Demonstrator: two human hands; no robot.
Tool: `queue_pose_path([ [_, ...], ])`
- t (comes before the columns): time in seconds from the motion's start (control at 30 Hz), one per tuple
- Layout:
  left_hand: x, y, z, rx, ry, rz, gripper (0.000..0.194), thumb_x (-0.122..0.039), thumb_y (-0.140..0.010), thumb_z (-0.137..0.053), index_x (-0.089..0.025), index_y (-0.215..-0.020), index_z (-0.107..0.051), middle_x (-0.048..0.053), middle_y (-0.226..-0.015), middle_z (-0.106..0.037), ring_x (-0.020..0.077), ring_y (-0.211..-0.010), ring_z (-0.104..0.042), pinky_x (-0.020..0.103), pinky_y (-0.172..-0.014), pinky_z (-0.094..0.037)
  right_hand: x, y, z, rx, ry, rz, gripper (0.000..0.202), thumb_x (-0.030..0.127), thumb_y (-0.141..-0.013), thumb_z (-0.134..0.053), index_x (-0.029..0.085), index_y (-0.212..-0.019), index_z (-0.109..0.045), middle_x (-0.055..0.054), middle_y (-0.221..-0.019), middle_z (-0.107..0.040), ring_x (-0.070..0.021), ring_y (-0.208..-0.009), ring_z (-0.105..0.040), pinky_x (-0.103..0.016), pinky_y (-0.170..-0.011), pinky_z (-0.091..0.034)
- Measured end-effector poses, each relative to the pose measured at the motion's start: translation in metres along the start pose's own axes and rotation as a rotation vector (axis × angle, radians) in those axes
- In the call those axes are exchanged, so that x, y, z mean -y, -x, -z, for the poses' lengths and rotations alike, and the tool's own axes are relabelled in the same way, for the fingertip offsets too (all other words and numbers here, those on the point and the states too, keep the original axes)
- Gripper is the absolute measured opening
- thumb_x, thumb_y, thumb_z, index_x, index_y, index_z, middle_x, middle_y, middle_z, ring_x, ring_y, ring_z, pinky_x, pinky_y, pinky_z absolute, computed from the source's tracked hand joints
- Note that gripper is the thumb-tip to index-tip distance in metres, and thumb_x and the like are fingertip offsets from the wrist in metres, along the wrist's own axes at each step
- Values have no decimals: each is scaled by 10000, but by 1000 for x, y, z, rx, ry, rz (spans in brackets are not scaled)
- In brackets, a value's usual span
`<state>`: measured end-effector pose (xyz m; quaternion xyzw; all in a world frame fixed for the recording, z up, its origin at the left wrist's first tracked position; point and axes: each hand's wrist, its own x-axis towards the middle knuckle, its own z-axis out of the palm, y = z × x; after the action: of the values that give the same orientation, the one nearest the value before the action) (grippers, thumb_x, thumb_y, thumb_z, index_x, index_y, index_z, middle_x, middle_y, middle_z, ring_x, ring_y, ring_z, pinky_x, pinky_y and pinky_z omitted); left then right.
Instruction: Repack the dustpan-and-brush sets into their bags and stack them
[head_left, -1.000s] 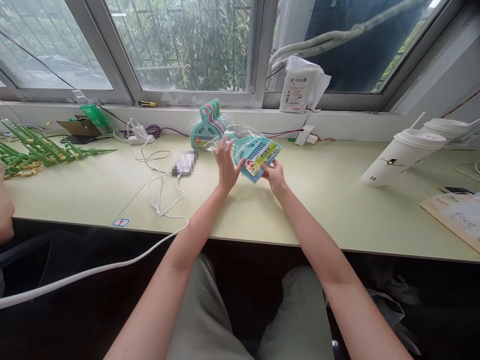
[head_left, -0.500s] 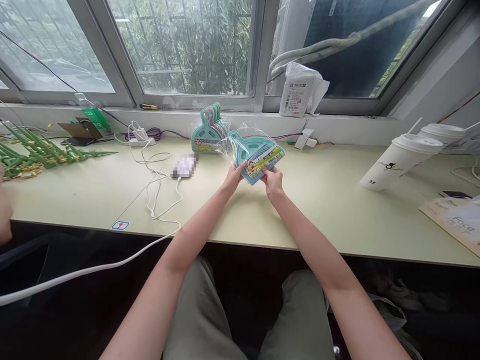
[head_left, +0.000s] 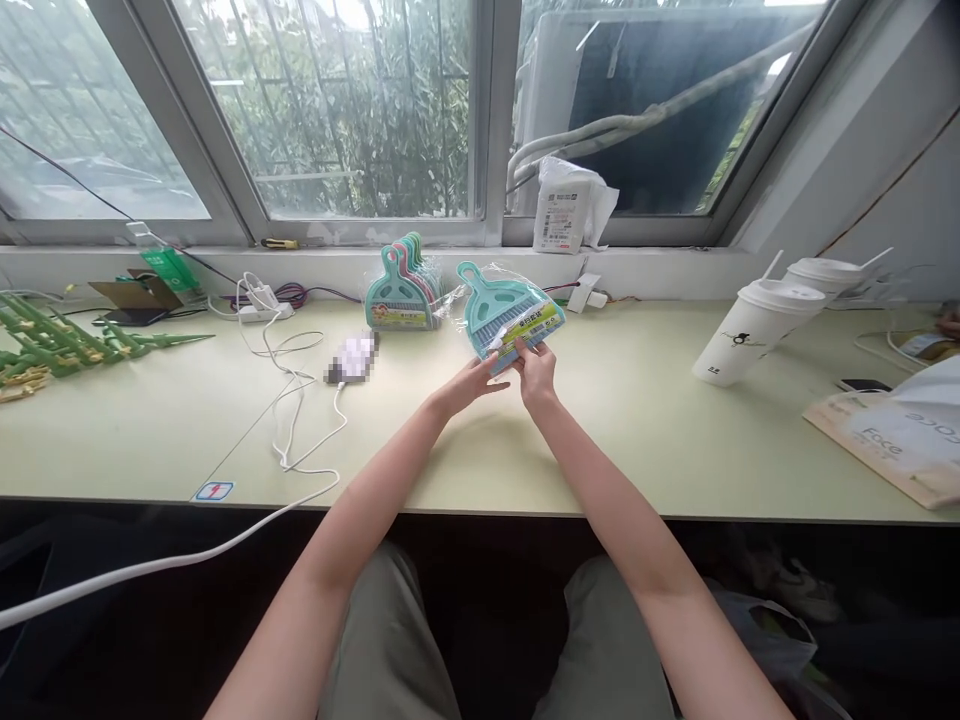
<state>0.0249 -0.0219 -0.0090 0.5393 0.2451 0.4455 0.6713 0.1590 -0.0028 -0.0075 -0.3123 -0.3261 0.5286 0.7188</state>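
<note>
A teal dustpan-and-brush set [head_left: 502, 312] in clear plastic wrap, with a yellow and blue label, is held up over the table, its handle tilted to the upper left. My right hand [head_left: 538, 375] grips its lower right edge, thumb on the label. My left hand [head_left: 474, 385] lies under the lower left edge with its fingers spread and partly hidden behind the pack. Just left of it, a row of similar wrapped sets [head_left: 401, 300] in teal, pink and green stands upright near the wall.
On the pale table [head_left: 600, 440] are a blurred device [head_left: 352, 357] with a white cable, green plant stalks [head_left: 67, 345], two white cups [head_left: 754, 330] and a Face packet [head_left: 885, 445]. A tissue pack [head_left: 566, 210] sits on the sill.
The view has shifted, with the tabletop lower in the picture. My left hand has slid down the pack and its fingers have spread. The dustpan's face now shows more fully.
</note>
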Motion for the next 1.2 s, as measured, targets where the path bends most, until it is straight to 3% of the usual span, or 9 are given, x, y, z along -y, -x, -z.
queue_pose_path([
  [0.1,-2,-4,-1,-146,57,-154,543,-548,-806,-588,-244,-1253,-532,89,-1272,-588,256,-1215,-519,438,-1018,-423,0,1,-2,15,-3,-2,268,247,-665,-742,175,-883,-603,-34,-876,-695,-186,-838,-683,-354,-799,-583],
  [0.17,-4,-5,0,-242,51,-261,596,-500,-770,-658,-234,-1279,-500,90,-1246,-598,260,-1186,-539,435,-1015,-421,-3,4,-4,51,29,-14,281,261,-658,-752,173,-878,-601,-43,-884,-694,-196,-847,-681,-374,-793,-586],
  [0.37,-1,-6,0,-356,-117,-396,806,-360,-656,-792,-210,-1342,-397,120,-1233,-584,277,-1170,-543,430,-1006,-426,-12,11,-8,46,109,-5,322,324,-650,-761,176,-878,-588,-56,-924,-686,-212,-906,-663,-388,-814,-579],
  [0.57,5,-7,0,-592,-263,-539,802,-421,-768,-669,-267,-1418,-225,115,-1380,-457,263,-1269,-453,404,-1036,-401,-14,15,-10,97,50,-25,345,307,-649,-761,183,-909,-571,-68,-986,-669,-216,-926,-656,-402,-830,-571],
  [0.73,2,-1,-5,-773,-472,-624,736,-402,-818,-603,-275,-1425,-206,110,-1465,-348,233,-1295,-420,374,-1063,-371,-12,19,-14,187,9,-54,347,287,-632,-765,195,-900,-565,-51,-966,-680,-210,-937,-651,-395,-848,-561],
  [0.83,0,2,-10,-795,-545,-644,721,-362,-830,-581,-267,-1432,-194,111,-1457,-363,225,-1261,-454,353,-1036,-399,-9,17,-14,211,-8,-103,357,293,-609,-773,196,-886,-570,-44,-971,-686,-202,-912,-654,-370,-825,-564],
  [0.97,-4,8,-18,-739,-583,-679,698,-348,-857,-538,-272,-1444,-168,99,-1469,-350,223,-1287,-427,360,-1066,-367,-2,8,-9,173,-35,-114,341,368,-649,-734,204,-907,-583,-30,-972,-679,-171,-857,-654,-314,-758,-562],
  [1.1,-4,13,-25,-619,-602,-612,762,-436,-835,-570,-267,-1448,-150,108,-1495,-315,270,-1363,-325,415,-1103,-311,6,-4,2,58,-77,-66,378,429,-663,-709,233,-957,-575,-6,-963,-672,-140,-835,-647,-253,-703,-540],
  [1.2,1,14,-27,-577,-601,-569,832,-499,-817,-580,-249,-1456,-111,144,-1497,-306,300,-1346,-353,430,-1081,-332,10,-11,9,33,-79,-69,413,466,-666,-698,238,-987,-575,-8,-971,-674,-140,-820,-649,-248,-692,-535],
])
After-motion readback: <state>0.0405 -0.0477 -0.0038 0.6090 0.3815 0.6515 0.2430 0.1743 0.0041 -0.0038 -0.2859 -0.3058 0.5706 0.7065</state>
